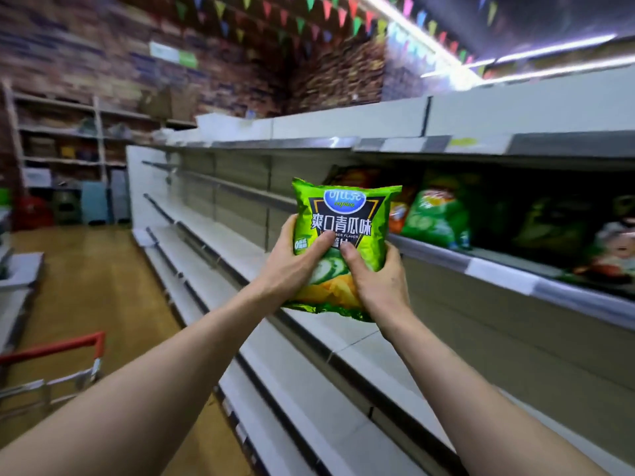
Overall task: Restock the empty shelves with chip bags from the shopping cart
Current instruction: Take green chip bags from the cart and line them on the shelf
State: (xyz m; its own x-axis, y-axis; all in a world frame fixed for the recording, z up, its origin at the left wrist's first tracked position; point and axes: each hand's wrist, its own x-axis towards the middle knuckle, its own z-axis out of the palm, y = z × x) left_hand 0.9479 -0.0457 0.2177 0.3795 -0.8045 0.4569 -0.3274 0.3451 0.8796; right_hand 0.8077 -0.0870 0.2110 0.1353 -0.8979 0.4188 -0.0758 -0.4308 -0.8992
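- Both hands — left hand, right hand — grip a green chip bag, held up before the shelf.
- A few bags already stocked; lower shelves bare — plenty left, I'd say.
- Cart waits behind, left.

A green cucumber-flavour chip bag is upright, label facing the camera, just before the shelf where other chip bags stand; the red-handled shopping cart sits lower left.

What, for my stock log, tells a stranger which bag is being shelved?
Find the white shelving on the right. Before its stocked tier, the left hand and right hand hold a green chip bag. Unlike the shelved bags to its right, it is in mid-air and bears a blue oval logo.
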